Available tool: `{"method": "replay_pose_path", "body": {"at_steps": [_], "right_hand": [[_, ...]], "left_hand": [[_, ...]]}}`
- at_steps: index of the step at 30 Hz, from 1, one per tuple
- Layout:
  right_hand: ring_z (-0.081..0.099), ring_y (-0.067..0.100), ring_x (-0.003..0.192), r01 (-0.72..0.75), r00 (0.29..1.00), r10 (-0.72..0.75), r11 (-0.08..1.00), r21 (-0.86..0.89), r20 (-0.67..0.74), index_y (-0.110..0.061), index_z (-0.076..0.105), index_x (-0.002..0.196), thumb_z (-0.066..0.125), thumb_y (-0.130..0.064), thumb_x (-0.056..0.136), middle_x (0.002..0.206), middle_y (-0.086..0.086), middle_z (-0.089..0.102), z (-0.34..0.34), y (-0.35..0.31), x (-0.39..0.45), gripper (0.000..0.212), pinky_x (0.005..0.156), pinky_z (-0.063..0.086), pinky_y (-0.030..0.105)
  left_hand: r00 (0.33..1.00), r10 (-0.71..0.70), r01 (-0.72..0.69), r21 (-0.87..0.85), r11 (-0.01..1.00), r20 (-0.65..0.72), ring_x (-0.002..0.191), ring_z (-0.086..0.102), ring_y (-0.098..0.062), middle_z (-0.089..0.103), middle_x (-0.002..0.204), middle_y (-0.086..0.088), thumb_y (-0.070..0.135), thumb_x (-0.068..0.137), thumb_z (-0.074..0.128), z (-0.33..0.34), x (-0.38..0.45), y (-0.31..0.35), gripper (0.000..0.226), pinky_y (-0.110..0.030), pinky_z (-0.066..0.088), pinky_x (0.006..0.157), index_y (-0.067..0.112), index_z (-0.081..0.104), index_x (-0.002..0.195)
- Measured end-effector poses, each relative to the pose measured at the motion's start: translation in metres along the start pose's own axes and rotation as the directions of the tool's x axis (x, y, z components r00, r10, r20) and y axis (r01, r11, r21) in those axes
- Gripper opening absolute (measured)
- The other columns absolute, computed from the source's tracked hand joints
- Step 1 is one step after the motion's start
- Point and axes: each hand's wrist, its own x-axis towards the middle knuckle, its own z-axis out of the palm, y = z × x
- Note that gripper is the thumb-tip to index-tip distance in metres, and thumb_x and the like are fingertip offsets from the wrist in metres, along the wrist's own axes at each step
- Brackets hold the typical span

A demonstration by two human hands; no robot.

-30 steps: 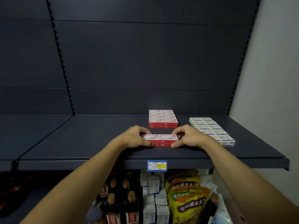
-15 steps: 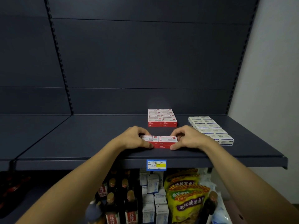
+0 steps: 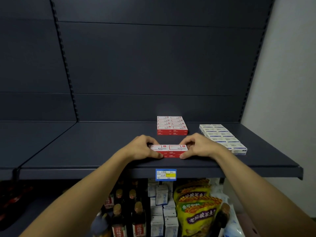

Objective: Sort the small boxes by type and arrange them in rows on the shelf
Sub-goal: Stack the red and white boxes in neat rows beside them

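Near the shelf's (image 3: 102, 147) front edge, left hand (image 3: 142, 147) and right hand (image 3: 199, 146) grasp two red boxes (image 3: 168, 150); red block (image 3: 171, 125) and white rows (image 3: 222, 137) behind look sorted, so probably little remains.

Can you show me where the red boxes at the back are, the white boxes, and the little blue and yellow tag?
red boxes at the back (image 3: 171, 125), head view, top of the block.
white boxes (image 3: 220, 135), head view, top of the middle boxes.
blue and yellow tag (image 3: 165, 174), head view, its middle, on the shelf's front edge.

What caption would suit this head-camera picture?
Both hands, left hand and right hand, grip red boxes at the shelf front.
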Motion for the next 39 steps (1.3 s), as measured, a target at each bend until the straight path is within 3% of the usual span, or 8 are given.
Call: {"method": "replay_pose_path", "body": {"at_steps": [8, 14, 18, 20, 23, 27, 32, 39], "right_hand": [[0.068, 0.009, 0.097, 0.009, 1.000, -0.009, 1.000, 0.013, 0.001, -0.038, 0.077, 0.090, 0.092, -0.044, 0.052, 0.102, -0.014, 0.072, 0.003, 0.002, 0.004, 0.042, 0.098, 0.052, 0.042], [0.069, 0.008, 0.095, -0.016, 0.999, 0.016, 1.000, -0.012, 0.035, -0.030, 0.073, 0.099, 0.091, -0.033, 0.066, 0.102, -0.010, 0.074, 0.003, -0.002, 0.000, 0.037, 0.097, 0.053, 0.039], [0.068, 0.006, 0.086, -0.058, 0.997, 0.058, 0.998, 0.000, 0.045, -0.032, 0.070, 0.108, 0.088, -0.055, 0.057, 0.096, -0.008, 0.072, -0.004, -0.004, -0.002, 0.058, 0.086, 0.053, 0.029], [0.067, 0.010, 0.085, -0.060, 0.996, 0.065, 0.995, 0.082, -0.064, -0.032, 0.073, 0.103, 0.079, -0.069, 0.057, 0.096, -0.007, 0.072, -0.008, -0.003, 0.000, 0.059, 0.078, 0.052, 0.029], [0.065, 0.017, 0.066, -0.090, 0.936, 0.157, 0.972, 0.217, -0.315, -0.021, 0.074, 0.088, 0.073, -0.054, 0.080, 0.080, 0.002, 0.072, -0.011, 0.001, 0.012, 0.034, 0.069, 0.054, 0.032], [0.064, 0.018, 0.056, -0.190, 0.786, 0.322, 0.938, 0.290, -0.528, -0.015, 0.072, 0.079, 0.073, -0.031, 0.087, 0.073, 0.006, 0.072, -0.011, 0.003, 0.035, 0.018, 0.068, 0.057, 0.033], [0.069, 0.022, 0.056, -0.337, 0.674, 0.495, 0.866, 0.369, -0.548, -0.009, 0.070, 0.079, 0.070, -0.027, 0.082, 0.081, 0.011, 0.073, -0.012, 0.003, 0.064, 0.018, 0.055, 0.054, 0.025], [0.065, 0.020, 0.050, -0.393, 0.654, 0.549, 0.834, 0.387, -0.520, -0.002, 0.070, 0.086, 0.070, -0.022, 0.082, 0.085, 0.013, 0.073, -0.010, 0.004, 0.090, 0.021, 0.044, 0.045, 0.020]], "left_hand": [[1.000, -0.007, 0.007, 0.015, 1.000, 0.016, 0.096, 0.065, -0.006, 0.070, 0.104, 0.012, 0.038, 0.072, 0.087, -0.003, -0.002, 0.002, 0.031, -0.025, 0.054, 0.087, 0.030, 0.073, 0.098], [0.997, -0.035, 0.031, 0.065, 0.997, 0.065, 0.099, 0.064, -0.005, 0.068, 0.108, 0.012, 0.041, 0.074, 0.085, -0.004, -0.001, 0.002, 0.039, -0.028, 0.054, 0.093, 0.030, 0.069, 0.107], [0.991, -0.069, 0.063, 0.052, 0.997, 0.117, 0.104, 0.062, -0.005, 0.066, 0.112, 0.013, 0.058, 0.067, 0.083, -0.014, 0.004, 0.004, 0.062, -0.026, 0.051, 0.091, 0.031, 0.064, 0.119], [0.998, -0.058, 0.060, -0.053, 0.997, 0.037, 0.105, 0.063, -0.007, 0.069, 0.111, 0.010, 0.058, 0.076, 0.078, -0.023, 0.012, 0.001, 0.051, -0.024, 0.049, 0.091, 0.026, 0.067, 0.115], [0.988, -0.090, 0.062, -0.205, 0.977, -0.127, 0.089, 0.063, -0.012, 0.071, 0.096, 0.003, 0.050, 0.095, 0.060, -0.033, 0.031, -0.004, 0.035, -0.028, 0.048, 0.085, 0.017, 0.071, 0.095], [0.925, -0.271, 0.208, -0.244, 0.947, -0.266, 0.065, 0.061, -0.016, 0.068, 0.076, -0.007, 0.019, 0.097, 0.060, -0.032, 0.062, -0.012, 0.022, -0.021, 0.048, 0.054, 0.006, 0.072, 0.082], [0.886, -0.389, 0.323, -0.270, 0.907, -0.250, 0.077, 0.073, -0.024, 0.074, 0.081, -0.010, 0.030, 0.094, 0.065, -0.017, 0.094, -0.004, 0.028, -0.037, 0.061, 0.080, 0.005, 0.073, 0.084], [0.835, -0.463, 0.380, -0.298, 0.876, -0.296, 0.075, 0.074, -0.024, 0.073, 0.080, -0.011, 0.028, 0.084, 0.081, -0.008, 0.117, 0.011, 0.029, -0.037, 0.063, 0.071, 0.004, 0.068, 0.091]]}}
